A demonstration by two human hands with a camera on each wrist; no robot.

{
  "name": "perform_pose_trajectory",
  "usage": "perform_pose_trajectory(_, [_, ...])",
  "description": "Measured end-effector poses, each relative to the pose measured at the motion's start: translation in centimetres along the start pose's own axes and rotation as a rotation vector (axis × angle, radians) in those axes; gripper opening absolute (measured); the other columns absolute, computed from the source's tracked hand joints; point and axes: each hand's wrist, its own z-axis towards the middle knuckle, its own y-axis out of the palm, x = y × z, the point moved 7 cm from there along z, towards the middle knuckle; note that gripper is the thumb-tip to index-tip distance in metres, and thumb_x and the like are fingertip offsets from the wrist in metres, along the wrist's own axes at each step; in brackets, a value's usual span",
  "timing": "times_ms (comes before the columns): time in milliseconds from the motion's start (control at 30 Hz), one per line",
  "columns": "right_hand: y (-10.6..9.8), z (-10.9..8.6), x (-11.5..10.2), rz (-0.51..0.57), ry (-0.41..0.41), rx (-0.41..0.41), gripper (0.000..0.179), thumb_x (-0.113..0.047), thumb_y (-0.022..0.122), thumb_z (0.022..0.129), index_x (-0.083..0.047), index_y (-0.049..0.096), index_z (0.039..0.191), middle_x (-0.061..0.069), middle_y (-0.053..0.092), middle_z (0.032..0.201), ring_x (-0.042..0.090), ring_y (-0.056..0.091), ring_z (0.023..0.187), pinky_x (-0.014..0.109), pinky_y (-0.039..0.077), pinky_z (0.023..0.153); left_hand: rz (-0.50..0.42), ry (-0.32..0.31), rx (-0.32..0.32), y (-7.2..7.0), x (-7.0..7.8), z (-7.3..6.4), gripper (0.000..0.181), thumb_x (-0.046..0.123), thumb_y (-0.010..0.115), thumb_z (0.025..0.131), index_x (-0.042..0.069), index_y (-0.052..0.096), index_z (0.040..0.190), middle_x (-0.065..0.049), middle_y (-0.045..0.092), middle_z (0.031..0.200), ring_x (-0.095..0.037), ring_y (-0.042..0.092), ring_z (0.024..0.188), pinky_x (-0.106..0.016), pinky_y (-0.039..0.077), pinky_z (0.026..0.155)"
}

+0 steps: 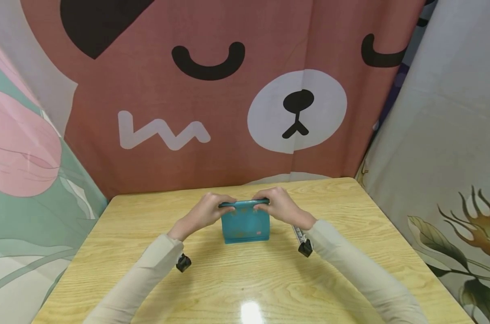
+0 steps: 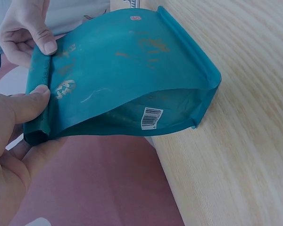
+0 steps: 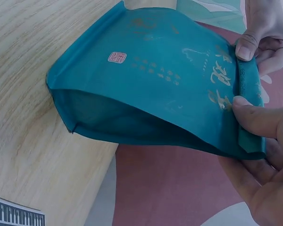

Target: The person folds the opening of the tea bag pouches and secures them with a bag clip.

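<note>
A teal gusseted pouch stands upright on the wooden table with its top edge folded over. My left hand grips the left end of that fold, thumb on the near side and fingers behind. At the other end my right hand pinches the fold in the same way. The left wrist view shows the pouch with gold print and a white barcode label on its side gusset. A small red-and-white seal mark and gold characters show on its front in the right wrist view.
A strip with a black-and-white pattern lies on the wooden table, partly hidden by the right wrist. Small black cameras sit under both wrists. Behind the table hangs a curtain with a bear face; patterned cloths flank both sides.
</note>
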Motion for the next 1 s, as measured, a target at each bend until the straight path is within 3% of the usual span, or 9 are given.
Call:
perform_pose_trajectory(333, [0.09,-0.09,-0.12,-0.007,-0.046,0.067,0.014,-0.001,0.082,0.079,-0.007,0.077,0.091,0.002,0.074,0.084,0.008,0.069,0.071,0.019,0.054,0.063,-0.022,-0.006,0.024,-0.03,0.03,-0.13,0.022,0.002,0.074,0.088,0.001,0.075,0.11,-0.011,0.073,0.107,-0.017,0.072,0.09,-0.021,0.055,0.074])
perform_pose_trajectory(667, [0.13,-0.27,-0.13,-0.005,-0.057,0.072,0.014,-0.001,0.082,0.079,-0.008,0.077,0.09,0.002,0.074,0.084,0.008,0.068,0.071,0.02,0.054,0.063,0.089,-0.053,-0.006,0.26,-0.04,-0.08,0.029,0.01,0.079,0.085,0.007,0.072,0.114,-0.002,0.072,0.105,-0.012,0.068,0.09,-0.026,0.055,0.075])
perform_pose_trajectory(833, [0.21,-0.27,-0.14,-0.001,-0.068,0.076,0.015,0.0,0.082,0.079,-0.008,0.076,0.09,0.002,0.074,0.084,0.008,0.069,0.071,0.02,0.054,0.063,0.111,-0.071,0.007,0.29,-0.16,-0.2,0.022,0.008,0.079,0.085,0.007,0.074,0.106,-0.001,0.072,0.098,-0.009,0.068,0.083,-0.022,0.055,0.071])
perform_pose_trajectory(1000, [0.22,-0.12,-0.06,0.007,-0.054,0.082,0.015,0.001,0.082,0.078,-0.008,0.077,0.088,0.003,0.074,0.082,0.009,0.069,0.069,0.02,0.054,0.061,0.093,-0.035,0.033,0.22,0.13,-0.33,0.018,0.004,0.078,0.085,0.005,0.076,0.103,-0.003,0.074,0.095,-0.007,0.069,0.079,-0.019,0.054,0.068])
